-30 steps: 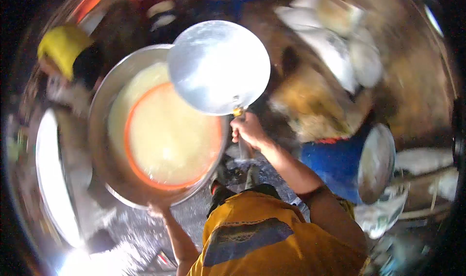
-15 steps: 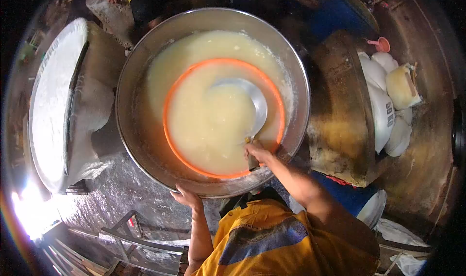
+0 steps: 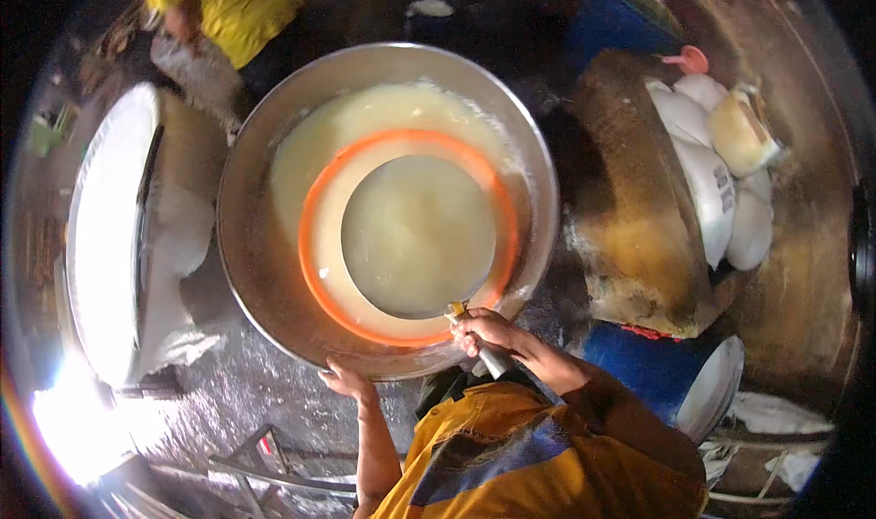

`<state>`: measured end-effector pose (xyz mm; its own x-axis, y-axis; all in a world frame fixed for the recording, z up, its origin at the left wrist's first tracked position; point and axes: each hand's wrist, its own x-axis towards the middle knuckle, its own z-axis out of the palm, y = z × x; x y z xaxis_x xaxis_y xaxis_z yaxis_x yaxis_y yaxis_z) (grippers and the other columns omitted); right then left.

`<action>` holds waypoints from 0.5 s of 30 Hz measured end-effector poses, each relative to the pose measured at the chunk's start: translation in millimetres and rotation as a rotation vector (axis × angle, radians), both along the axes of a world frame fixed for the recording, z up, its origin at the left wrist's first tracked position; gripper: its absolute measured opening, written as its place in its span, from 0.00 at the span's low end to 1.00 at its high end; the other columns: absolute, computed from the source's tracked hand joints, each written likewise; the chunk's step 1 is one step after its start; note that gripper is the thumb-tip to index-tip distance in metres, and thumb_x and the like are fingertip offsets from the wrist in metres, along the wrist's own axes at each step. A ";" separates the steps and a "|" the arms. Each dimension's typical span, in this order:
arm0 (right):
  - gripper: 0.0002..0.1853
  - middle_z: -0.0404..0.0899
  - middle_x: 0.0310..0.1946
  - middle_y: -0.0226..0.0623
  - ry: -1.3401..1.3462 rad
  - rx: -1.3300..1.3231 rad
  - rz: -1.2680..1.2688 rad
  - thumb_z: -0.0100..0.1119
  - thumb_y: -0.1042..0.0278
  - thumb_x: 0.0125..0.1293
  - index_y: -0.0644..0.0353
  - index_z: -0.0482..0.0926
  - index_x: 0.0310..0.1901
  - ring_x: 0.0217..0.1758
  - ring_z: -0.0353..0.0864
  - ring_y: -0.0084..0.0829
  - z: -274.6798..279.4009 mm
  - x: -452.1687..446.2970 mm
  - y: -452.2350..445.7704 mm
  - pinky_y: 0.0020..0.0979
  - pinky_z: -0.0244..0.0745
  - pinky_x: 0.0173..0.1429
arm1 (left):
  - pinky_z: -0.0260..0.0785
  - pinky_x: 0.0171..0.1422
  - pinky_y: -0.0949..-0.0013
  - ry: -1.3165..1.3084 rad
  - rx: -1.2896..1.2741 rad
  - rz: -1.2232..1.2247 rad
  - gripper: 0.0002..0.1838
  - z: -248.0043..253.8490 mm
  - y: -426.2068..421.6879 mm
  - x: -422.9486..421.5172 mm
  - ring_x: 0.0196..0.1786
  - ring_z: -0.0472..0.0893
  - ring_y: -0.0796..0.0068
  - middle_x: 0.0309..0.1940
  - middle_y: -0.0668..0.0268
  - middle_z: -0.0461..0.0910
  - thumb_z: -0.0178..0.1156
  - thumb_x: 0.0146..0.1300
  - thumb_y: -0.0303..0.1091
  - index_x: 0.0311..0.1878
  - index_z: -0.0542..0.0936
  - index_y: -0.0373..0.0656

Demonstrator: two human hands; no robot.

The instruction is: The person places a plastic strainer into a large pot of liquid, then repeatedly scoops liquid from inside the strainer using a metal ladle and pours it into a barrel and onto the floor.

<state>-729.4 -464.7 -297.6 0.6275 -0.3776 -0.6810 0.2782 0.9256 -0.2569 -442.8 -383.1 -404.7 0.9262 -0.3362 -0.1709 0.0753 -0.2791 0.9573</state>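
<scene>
A large round metal vat (image 3: pixel 248 218) stands in front of me with pale yellowish liquid (image 3: pixel 365 108) in it. Inside it sits an orange-rimmed round basket (image 3: pixel 310 273), its inner wall hidden by the same cloudy liquid. My right hand (image 3: pixel 484 329) is wrapped around the handle of a wide, shallow metal ladle (image 3: pixel 420 232). The ladle is full of liquid and is held over the basket, covering much of its middle. My left hand (image 3: pixel 349 379) grips the vat's near rim, left of my body.
A white-topped tub (image 3: pixel 114 227) stands at the left. To the right are a worn brown block-like container (image 3: pixel 630 200), white sacks (image 3: pixel 698 172) and a pink scoop (image 3: pixel 691 60). A blue drum (image 3: pixel 639 364) lies near my right elbow. Another person in yellow (image 3: pixel 237 8) is at the far left.
The ladle, partly sunk in the liquid before, is now lifted out full and level. My right hand has moved down toward my body. More of the person in yellow shows.
</scene>
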 end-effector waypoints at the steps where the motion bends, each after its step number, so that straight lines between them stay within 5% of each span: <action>1: 0.05 0.62 0.17 0.26 -0.022 -0.005 -0.028 0.49 0.70 0.61 0.61 0.66 0.32 0.17 0.63 0.19 7.2 -15.1 10.9 0.23 0.63 0.22 | 0.64 0.52 0.58 -0.004 -0.012 0.011 0.23 -2.5 -1.4 -0.3 0.43 0.72 0.59 0.45 0.46 0.72 0.50 0.61 0.38 0.50 0.67 0.25; 5: 0.06 0.61 0.17 0.25 -0.053 -0.181 -0.152 0.49 0.67 0.62 0.59 0.66 0.32 0.18 0.62 0.19 39.4 -95.4 71.6 0.24 0.63 0.22 | 0.68 0.39 0.56 -0.132 0.221 0.062 0.20 -9.4 -1.2 7.1 0.32 0.74 0.58 0.33 0.50 0.75 0.55 0.57 0.43 0.39 0.71 0.31; 7: 0.06 0.62 0.16 0.25 -0.013 -0.197 -0.241 0.49 0.68 0.62 0.59 0.67 0.30 0.18 0.64 0.18 48.8 -140.2 110.8 0.23 0.64 0.23 | 0.70 0.37 0.54 -0.378 0.302 0.012 0.21 -63.9 4.2 41.1 0.33 0.76 0.57 0.34 0.51 0.76 0.57 0.56 0.46 0.38 0.72 0.34; 10: 0.07 0.63 0.17 0.25 0.171 -0.308 -0.353 0.50 0.69 0.62 0.59 0.67 0.28 0.18 0.64 0.19 37.6 -210.9 188.9 0.24 0.63 0.23 | 0.70 0.30 0.72 -1.096 1.242 -0.214 0.12 -59.4 -7.0 42.7 0.29 0.75 0.71 0.26 0.64 0.71 0.53 0.55 0.43 0.36 0.75 0.46; 12: 0.08 0.64 0.18 0.26 0.134 -0.225 -0.490 0.51 0.69 0.61 0.58 0.67 0.25 0.19 0.64 0.19 34.3 -257.8 241.7 0.25 0.62 0.25 | 0.71 0.32 0.70 -1.214 1.475 -0.608 0.14 -52.6 -8.3 57.7 0.32 0.78 0.72 0.32 0.68 0.76 0.50 0.58 0.45 0.39 0.75 0.47; 15: 0.08 0.65 0.20 0.25 0.675 -0.676 -0.505 0.51 0.70 0.60 0.56 0.67 0.24 0.22 0.64 0.19 37.3 -314.0 329.3 0.26 0.62 0.30 | 0.69 0.34 0.72 -1.259 1.491 -0.786 0.21 -31.0 -14.2 58.4 0.29 0.74 0.76 0.28 0.70 0.74 0.47 0.56 0.53 0.44 0.71 0.46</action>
<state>-1043.4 -135.4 -260.3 -0.1324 -0.9150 -0.3811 0.1971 0.3525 -0.9148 -384.4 -397.3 -435.7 0.4941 -0.8545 -0.1601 -0.7680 -0.3427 -0.5410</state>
